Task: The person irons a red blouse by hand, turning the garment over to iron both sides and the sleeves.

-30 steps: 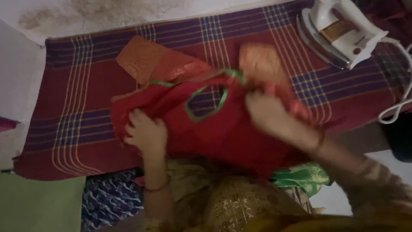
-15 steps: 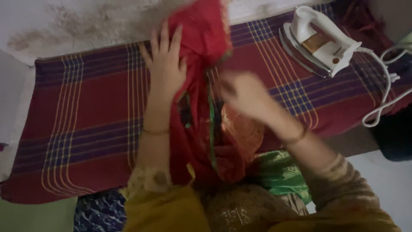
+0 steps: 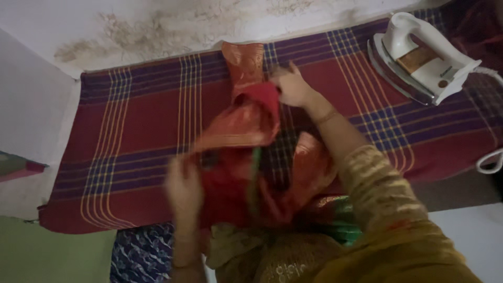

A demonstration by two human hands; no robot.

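A red and orange blouse (image 3: 243, 136) with green trim lies bunched over the checked maroon cloth (image 3: 131, 131) covering the ironing surface. My right hand (image 3: 291, 86) reaches far out and grips the blouse's upper part near an orange sleeve (image 3: 243, 63). Blurred by motion, my left hand (image 3: 183, 188) holds the lower left edge of the blouse close to my body.
A white electric iron (image 3: 419, 57) rests tilted at the far right of the cloth, its white cord (image 3: 490, 157) looping off the right edge. A stained white wall (image 3: 157, 26) runs behind. Blue patterned fabric (image 3: 141, 254) and green fabric (image 3: 340, 225) lie below the near edge.
The blouse was lifted upright, then brought back down onto the cloth. My right hand moved out to its far end; my left hand dropped from the top to the near left edge.
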